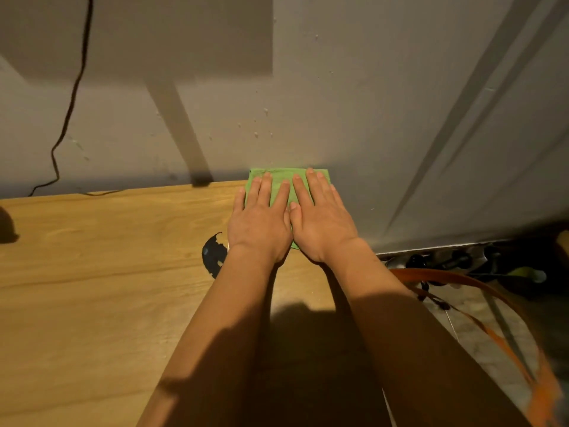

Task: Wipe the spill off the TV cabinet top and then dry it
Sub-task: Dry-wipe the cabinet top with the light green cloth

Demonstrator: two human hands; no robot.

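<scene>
Green cloth (284, 180), folded into a flat square, lay at the far right corner of the wooden cabinet top (107, 257), a little right of the frame's centre, with its far edge against the grey wall (308, 87). Both hands pressed down on it side by side. The left hand (260, 223) lay flat with its fingers stretched out and slightly spread, palm on the cloth, gripping nothing. The right hand (321, 223) lay the same way just beside it, fingers extended toward the wall, its thumb touching the edge of the left hand. Most of the cloth was hidden beneath the two palms; only its far strip and a small corner near the wrists showed.

Just left of the left wrist, a dark round cable opening (214, 254) was cut into the wood. A thin black cable (72, 97) ran down the wall in the upper left of the frame and reached the back edge of the cabinet top. In the lower right of the frame, past the cabinet's end, orange straps (462, 303) lay on the floor among dark objects too blurred to tell apart. Whether any liquid remained on the wood could not be told.
</scene>
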